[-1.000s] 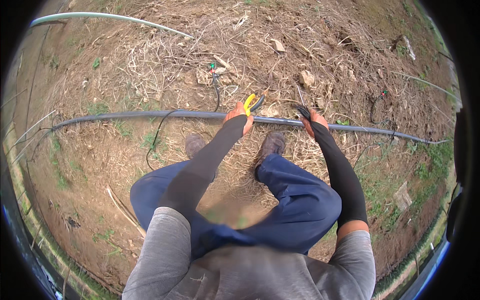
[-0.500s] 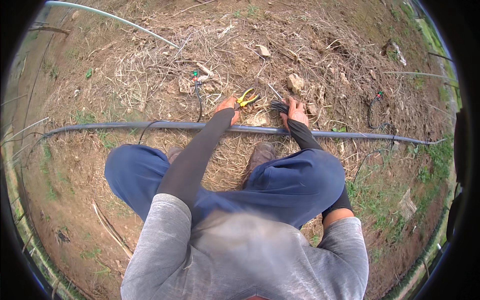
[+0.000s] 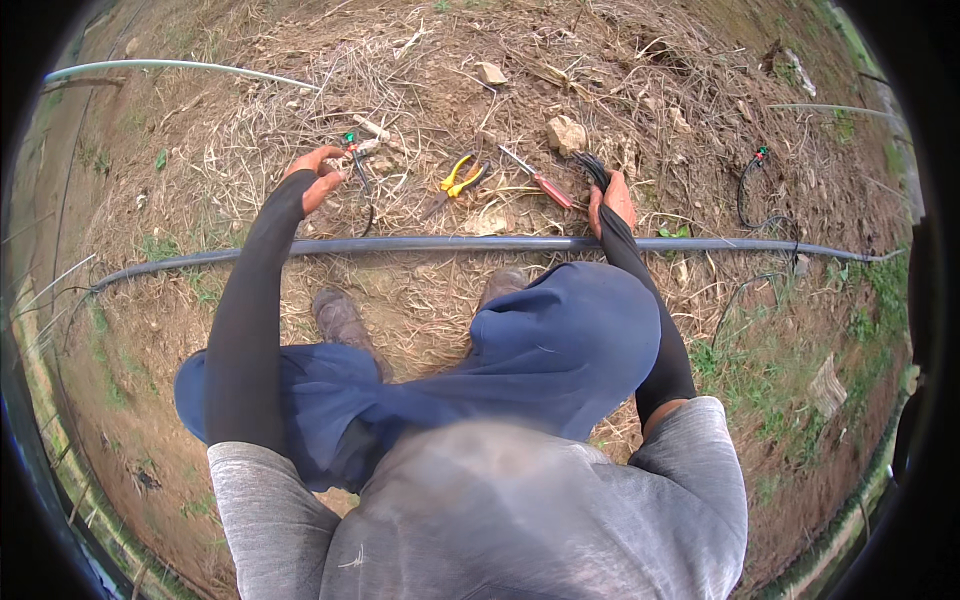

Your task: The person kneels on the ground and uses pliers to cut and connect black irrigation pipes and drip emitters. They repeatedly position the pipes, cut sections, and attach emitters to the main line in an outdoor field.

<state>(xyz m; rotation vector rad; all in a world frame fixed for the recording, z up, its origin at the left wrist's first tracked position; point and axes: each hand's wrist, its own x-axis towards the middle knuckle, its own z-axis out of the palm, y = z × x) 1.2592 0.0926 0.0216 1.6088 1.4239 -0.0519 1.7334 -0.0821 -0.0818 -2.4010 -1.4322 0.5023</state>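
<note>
My left hand [image 3: 315, 175] reaches toward a small sprinkler with a green top [image 3: 350, 139] and red part on thin black tubing, fingers apart and holding nothing I can see. My right hand [image 3: 612, 200] grips a bundle of thin black strands [image 3: 588, 165]. Yellow-and-black pliers [image 3: 460, 178] lie on the soil between my hands. A red-handled screwdriver [image 3: 550, 189] with a metal shaft lies beside my right hand. A grey-black pipe [image 3: 420, 244] runs crosswise in front of my shoes.
A second green-topped sprinkler [image 3: 761, 154] with black tubing stands at right. Pale thin rods [image 3: 180, 64] arch at upper left and upper right. Stones [image 3: 566, 134], dry straw and small weeds cover the dirt. My knees and shoes are just behind the pipe.
The pliers left my left hand and now lie on the ground. My left hand moved left toward the sprinkler. The screwdriver now lies apart from the black bundle, which stays in my right hand.
</note>
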